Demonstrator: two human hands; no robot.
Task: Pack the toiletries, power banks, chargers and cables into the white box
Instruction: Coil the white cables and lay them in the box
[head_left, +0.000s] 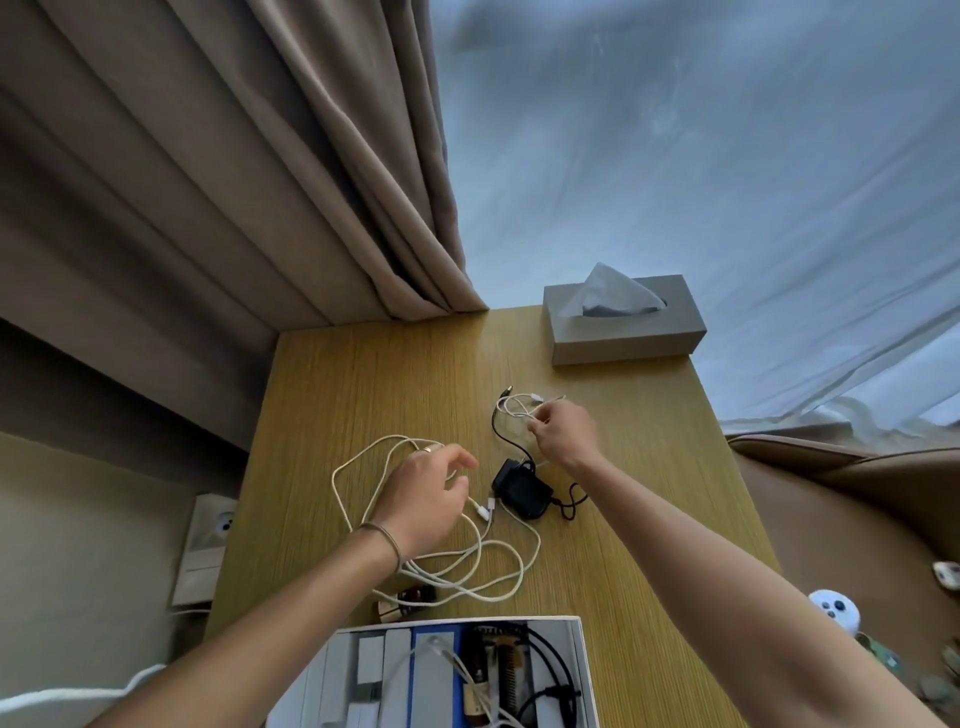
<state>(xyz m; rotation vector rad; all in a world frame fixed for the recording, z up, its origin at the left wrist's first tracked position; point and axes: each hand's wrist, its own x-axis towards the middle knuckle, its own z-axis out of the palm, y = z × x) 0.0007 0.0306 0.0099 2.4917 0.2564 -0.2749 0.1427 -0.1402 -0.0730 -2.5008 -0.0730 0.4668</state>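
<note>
Cables first: we pinch the short white cable (519, 408) with our right hand (563, 434) at twelve o'clock from the black charger (522, 493), our left hand (426, 504), fingers loosely curled, over the long white cable (498, 571), white box (584, 670) at six.

Left arm: we extend it from the lower left of the frame toward the centre, forearm bare, a thin band at the wrist. Left hand (423, 499): back facing up, fingers loosely curled and spread, a ring on one finger; grip unclear. Right arm: we reach it from the lower right diagonally to upper centre, forearm bare. Right hand (563, 434): knuckles up, fingertips (535, 427) drawn together in a pinch.
</note>
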